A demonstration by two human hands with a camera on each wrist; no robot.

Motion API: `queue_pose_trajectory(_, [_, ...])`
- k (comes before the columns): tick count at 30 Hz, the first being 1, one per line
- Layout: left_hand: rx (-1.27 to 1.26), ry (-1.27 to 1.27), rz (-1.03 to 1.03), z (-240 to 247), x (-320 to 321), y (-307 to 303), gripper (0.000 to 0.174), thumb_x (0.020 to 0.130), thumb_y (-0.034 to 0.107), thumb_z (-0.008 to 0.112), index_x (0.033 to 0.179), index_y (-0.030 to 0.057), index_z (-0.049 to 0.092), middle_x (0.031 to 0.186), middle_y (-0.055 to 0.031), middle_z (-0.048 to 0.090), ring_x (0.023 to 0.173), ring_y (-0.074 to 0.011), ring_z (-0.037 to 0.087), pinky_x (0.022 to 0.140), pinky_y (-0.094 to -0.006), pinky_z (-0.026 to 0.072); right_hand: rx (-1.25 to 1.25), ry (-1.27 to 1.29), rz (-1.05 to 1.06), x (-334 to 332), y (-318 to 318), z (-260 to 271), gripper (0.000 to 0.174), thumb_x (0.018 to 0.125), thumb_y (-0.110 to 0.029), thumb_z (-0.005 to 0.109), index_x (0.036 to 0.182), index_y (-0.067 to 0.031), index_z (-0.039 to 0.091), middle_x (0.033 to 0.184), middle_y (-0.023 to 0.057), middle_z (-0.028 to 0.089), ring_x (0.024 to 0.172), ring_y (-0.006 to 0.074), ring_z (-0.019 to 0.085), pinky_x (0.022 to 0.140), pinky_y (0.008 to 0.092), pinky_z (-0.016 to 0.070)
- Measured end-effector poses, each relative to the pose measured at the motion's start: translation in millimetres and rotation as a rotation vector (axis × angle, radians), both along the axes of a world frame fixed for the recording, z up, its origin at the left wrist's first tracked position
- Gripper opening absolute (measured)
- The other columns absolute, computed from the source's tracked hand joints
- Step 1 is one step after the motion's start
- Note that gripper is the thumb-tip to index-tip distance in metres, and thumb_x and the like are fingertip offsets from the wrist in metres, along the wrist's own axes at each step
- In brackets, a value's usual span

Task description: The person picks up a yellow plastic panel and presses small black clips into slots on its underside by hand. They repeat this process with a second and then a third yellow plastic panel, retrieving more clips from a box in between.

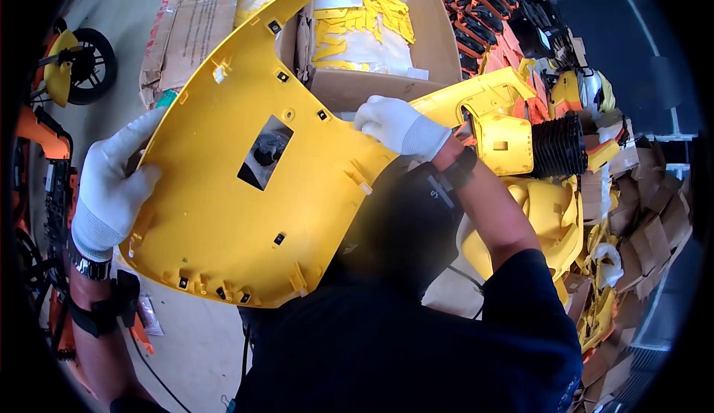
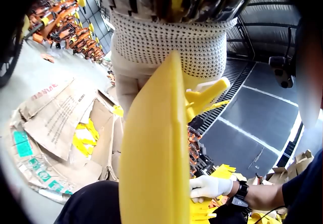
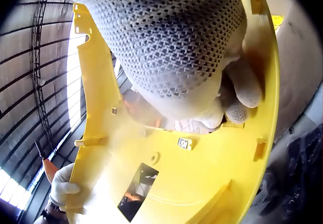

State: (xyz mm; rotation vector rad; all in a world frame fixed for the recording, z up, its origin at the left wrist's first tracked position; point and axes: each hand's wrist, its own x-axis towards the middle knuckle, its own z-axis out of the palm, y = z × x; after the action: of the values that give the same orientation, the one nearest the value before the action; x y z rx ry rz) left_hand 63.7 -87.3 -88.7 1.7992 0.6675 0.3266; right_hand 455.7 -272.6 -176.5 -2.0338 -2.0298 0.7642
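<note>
A large curved yellow panel is held up with its inner face showing in the head view. That face has a rectangular opening and several small dark clips near its edges. My gloved left hand grips the left edge, thumb on the inner face, other fingers mostly hidden behind. My gloved right hand holds the inner curved edge at the panel's upper right, fingers curled. A metal clip sits close to those fingers in the right wrist view.
Beyond the panel stands an open cardboard box of small yellow parts. More yellow panels, a black ribbed tube and cardboard pieces lie at the right. A wheel and orange frames are at the left.
</note>
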Motion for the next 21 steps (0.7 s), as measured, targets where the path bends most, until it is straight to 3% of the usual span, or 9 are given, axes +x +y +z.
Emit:
queue_pose_trajectory(13, [-0.021, 0.027, 0.027, 0.5, 1.4, -1.2, 0.065, 0.079, -0.017, 0.042, 0.142, -0.0064, 0.051, 0.123, -0.0137, 0.067, 0.115, -0.0157, 0.062, 0.101, -0.0274, 0.0474, 0.048, -0.044, -0.062, -0.7, -5.3, -11.1, 0.015, 0.092, -0.016, 0.057, 0.095, -0.0030, 0.065, 0.094, 0.0149, 0.061, 0.095, 0.0337, 0.061, 0.088, 0.0406, 0.0499])
queue_pose_trajectory(16, [0.013, -0.011, 0.040, 0.2, 1.4, -2.0, 0.060, 0.079, -0.015, 0.045, 0.138, -0.0090, 0.053, 0.119, -0.0139, 0.070, 0.109, -0.0152, 0.064, 0.096, -0.0272, 0.0499, 0.100, -0.099, 0.003, 2.0, -9.1, -20.6, 0.014, 0.093, -0.018, 0.057, 0.097, -0.0061, 0.063, 0.094, 0.0146, 0.059, 0.090, 0.0354, 0.062, 0.083, 0.0429, 0.0515])
queue_pose_trajectory(19, [0.050, -0.060, 0.053, -3.4, 0.1, -1.2, 0.056, 0.077, -0.014, 0.047, 0.132, -0.0094, 0.059, 0.108, -0.0130, 0.073, 0.098, -0.0126, 0.066, 0.087, -0.0256, 0.0525, -0.056, -0.204, -0.042, -9.3, -6.6, -4.8, 0.012, 0.091, -0.018, 0.061, 0.098, -0.0097, 0.065, 0.100, 0.0143, 0.058, 0.088, 0.0371, 0.065, 0.077, 0.0461, 0.0526])
queue_pose_trajectory(21, [0.080, -0.013, 0.028, 0.2, -2.4, -0.2, 0.054, 0.076, -0.014, 0.049, 0.129, -0.0096, 0.061, 0.108, -0.0139, 0.074, 0.096, -0.0127, 0.067, 0.085, -0.0256, 0.0531, 0.011, -0.217, 0.063, -0.9, -10.1, -20.2, 0.012, 0.090, -0.018, 0.060, 0.097, -0.0091, 0.065, 0.100, 0.0139, 0.058, 0.087, 0.0364, 0.065, 0.076, 0.0458, 0.0527])
